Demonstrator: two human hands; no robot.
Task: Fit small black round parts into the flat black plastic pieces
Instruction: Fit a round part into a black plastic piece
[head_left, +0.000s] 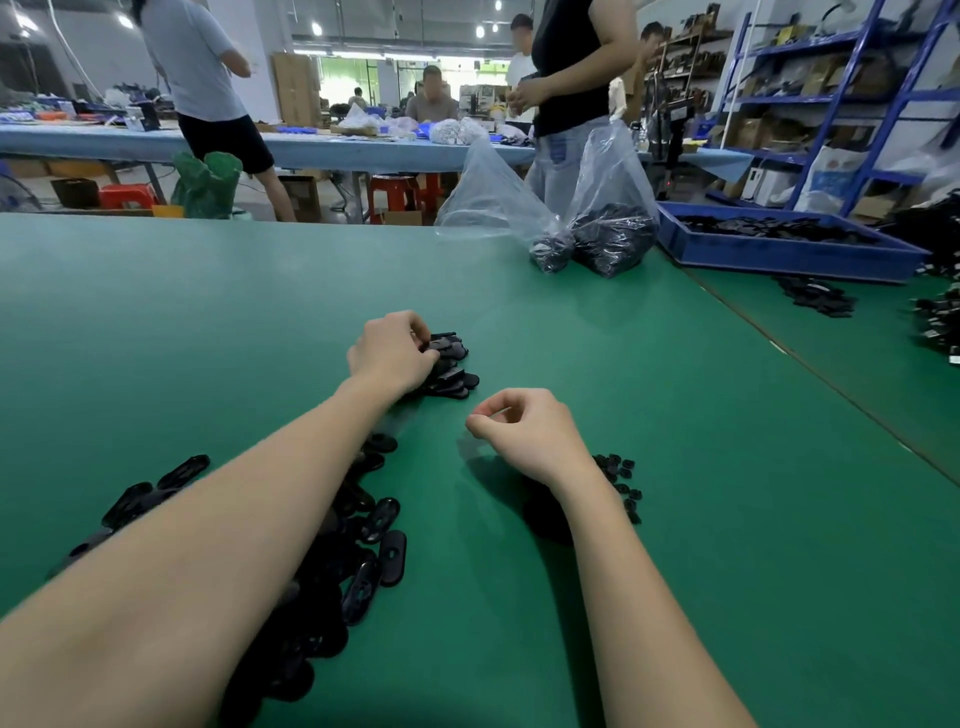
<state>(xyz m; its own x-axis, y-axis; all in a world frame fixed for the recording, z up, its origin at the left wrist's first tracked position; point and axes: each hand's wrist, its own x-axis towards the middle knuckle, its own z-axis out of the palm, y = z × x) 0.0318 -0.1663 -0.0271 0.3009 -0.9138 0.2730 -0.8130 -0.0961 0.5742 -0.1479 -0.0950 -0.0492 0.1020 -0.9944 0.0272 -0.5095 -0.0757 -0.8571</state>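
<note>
Left hand (392, 356) reaches forward, fingers curled onto a flat black piece atop the far stack (451, 369) of pieces, long axes running left-right. Right hand (522, 431) hovers nearer the body, thumb and forefinger pinched; contents unseen. Small round parts (621, 483) lie just behind its wrist.

The bench (675, 415) top looks like a matt green mat, smooth with a soft sheen further out. The flat oval pieces (382, 525) are black plastic, slightly glossy on the faces. Far right, two bags (608, 171) are thin clear crinkly plastic film, and the tray (779, 257) is blue hard plastic. Shelving (831, 104) back there looks like painted blue metal.
</note>
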